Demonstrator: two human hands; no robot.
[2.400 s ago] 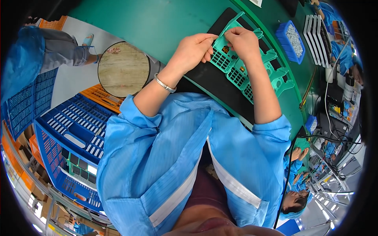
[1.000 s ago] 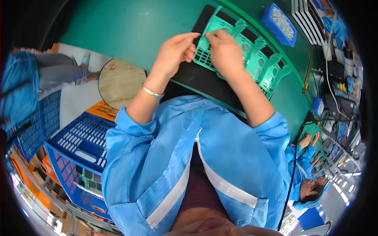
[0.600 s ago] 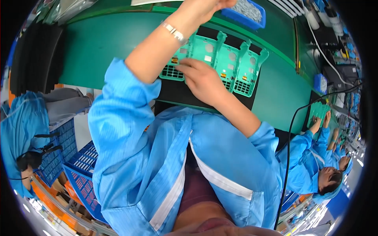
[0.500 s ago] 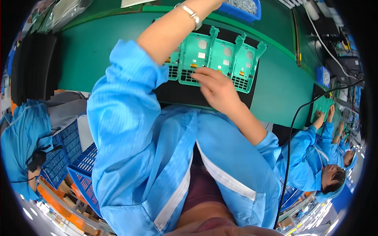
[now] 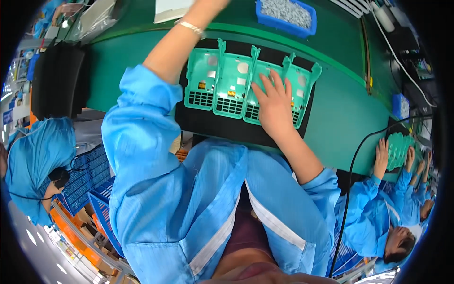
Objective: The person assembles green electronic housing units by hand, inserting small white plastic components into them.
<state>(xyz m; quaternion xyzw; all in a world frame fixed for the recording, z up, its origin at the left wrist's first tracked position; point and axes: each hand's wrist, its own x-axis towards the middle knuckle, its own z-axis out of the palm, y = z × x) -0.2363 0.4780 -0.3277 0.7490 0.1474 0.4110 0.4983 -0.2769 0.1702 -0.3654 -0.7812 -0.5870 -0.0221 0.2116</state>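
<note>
Several light green plastic housings [image 5: 228, 71] lie side by side on a black mat [image 5: 196, 120]. Each has a grille of square holes along its near edge, with white and yellow patches inside. My right hand [image 5: 275, 106] rests over the housings at the right of the row, fingers spread apart, holding nothing that I can see. Past the far left end of the row stretches my left arm. My left hand [image 5: 211, 6] runs off the top edge, so its fingers are cut off from view. A pale bracelet [image 5: 190, 27] circles that wrist.
A blue bin [image 5: 287, 18] of small grey-white pieces stands beyond the row. A white sheet [image 5: 171, 10] lies at the far left, near a clear plastic bag [image 5: 96, 21]. Black sheets [image 5: 59, 80] stand stacked at left. A black cable [image 5: 352, 165] hangs at right, near co-workers.
My left arm has swung left, uncovering the leftmost housing. My right hand has gone right and farther from me, from a grille onto other housings, its fingers now spread. The view has shifted slightly.
</note>
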